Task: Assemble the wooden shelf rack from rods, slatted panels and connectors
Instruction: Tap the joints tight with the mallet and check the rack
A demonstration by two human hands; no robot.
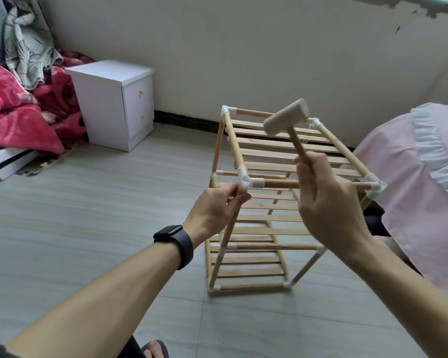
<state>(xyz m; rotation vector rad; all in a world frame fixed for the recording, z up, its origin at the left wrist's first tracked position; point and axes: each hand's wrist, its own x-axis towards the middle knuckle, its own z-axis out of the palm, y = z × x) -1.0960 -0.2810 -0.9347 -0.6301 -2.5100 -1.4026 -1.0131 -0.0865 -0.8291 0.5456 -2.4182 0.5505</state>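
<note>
the shelf rack (269, 192) stood upright on a pale wood-grain tiled floor (62, 215), near a scuffed off-white wall (243, 47). the left hand (215, 210) pinched the rod just under the near-left white connector (248, 183). the right hand (329, 202), fingers curled, held a wooden mallet (286, 120) above the top panel. a white cabinet (114, 104) stood left beside red bedding (18, 117); pink fabric (411, 189) lay right.

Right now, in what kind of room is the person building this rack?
Most likely a bedroom at home: a white bedside cabinet stands by the wall, red bedding is heaped at left, and a pink frilled cover lies at right.
</note>
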